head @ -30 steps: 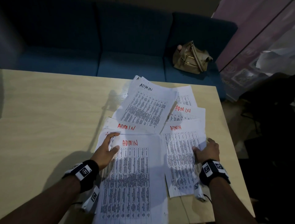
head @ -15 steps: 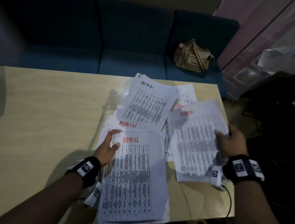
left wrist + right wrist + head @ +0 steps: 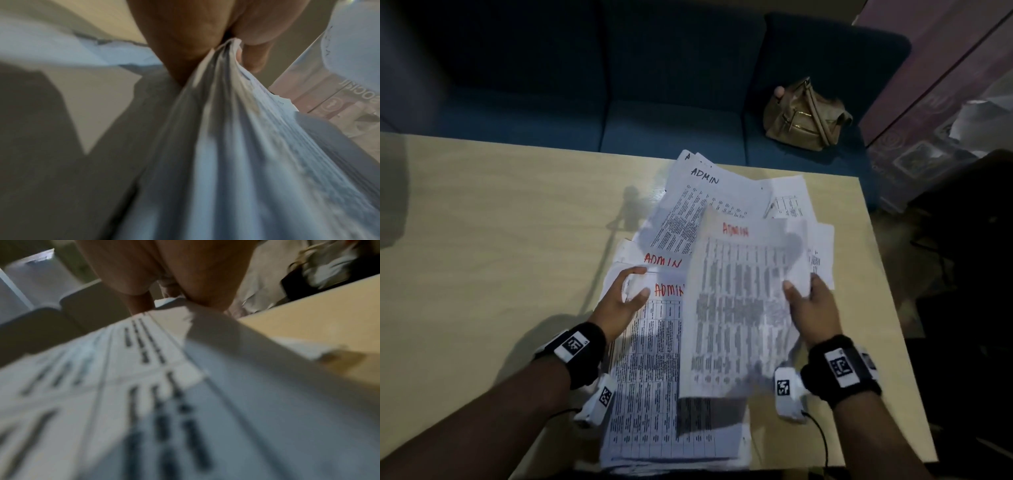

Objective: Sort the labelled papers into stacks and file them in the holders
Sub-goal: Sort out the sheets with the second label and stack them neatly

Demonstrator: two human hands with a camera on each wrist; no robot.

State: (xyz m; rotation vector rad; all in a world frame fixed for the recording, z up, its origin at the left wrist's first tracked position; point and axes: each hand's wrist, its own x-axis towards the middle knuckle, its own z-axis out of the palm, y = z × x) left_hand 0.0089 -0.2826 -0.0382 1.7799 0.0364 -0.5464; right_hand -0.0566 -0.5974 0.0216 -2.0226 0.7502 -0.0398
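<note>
Papers [image 3: 709,202] headed "ADMIN" in red or black lie overlapped on the wooden worktop [image 3: 500,240], where the left hand [image 3: 619,301] pinches the near stack's [image 3: 664,377] top corner and the right hand [image 3: 810,308] grips a raised red-"ADMIN" sheet [image 3: 736,308] over it.

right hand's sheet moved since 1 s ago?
Yes. The sheet in the right hand has come off the table and swung left, now overlapping the stack the left hand grips.
</note>
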